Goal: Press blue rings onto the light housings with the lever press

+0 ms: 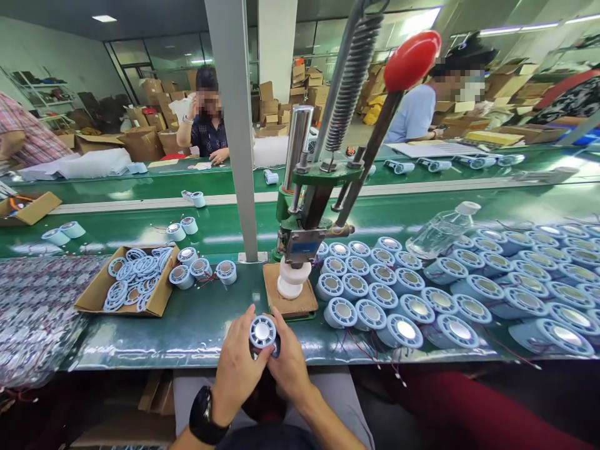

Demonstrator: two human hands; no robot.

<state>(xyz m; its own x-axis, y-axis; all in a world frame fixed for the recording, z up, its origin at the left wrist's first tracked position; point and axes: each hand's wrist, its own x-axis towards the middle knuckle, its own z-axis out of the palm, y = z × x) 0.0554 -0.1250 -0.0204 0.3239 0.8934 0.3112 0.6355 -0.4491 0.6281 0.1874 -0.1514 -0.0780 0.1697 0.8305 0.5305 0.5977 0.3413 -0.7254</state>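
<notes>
A small round pale-blue plastic speaker unit with a silver centre [262,332] is clamped in the grip of both the left hand [239,369] and right hand [287,365], just in front of the green lever press [304,212] at the counter [197,325] edge, so it could easily get dropped if that hold loosens.

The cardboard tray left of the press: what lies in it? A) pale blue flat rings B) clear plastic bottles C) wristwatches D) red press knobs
A: the cardboard tray holds a heap of pale blue flat rings, left of the press, while both hands hold one round part.
</notes>
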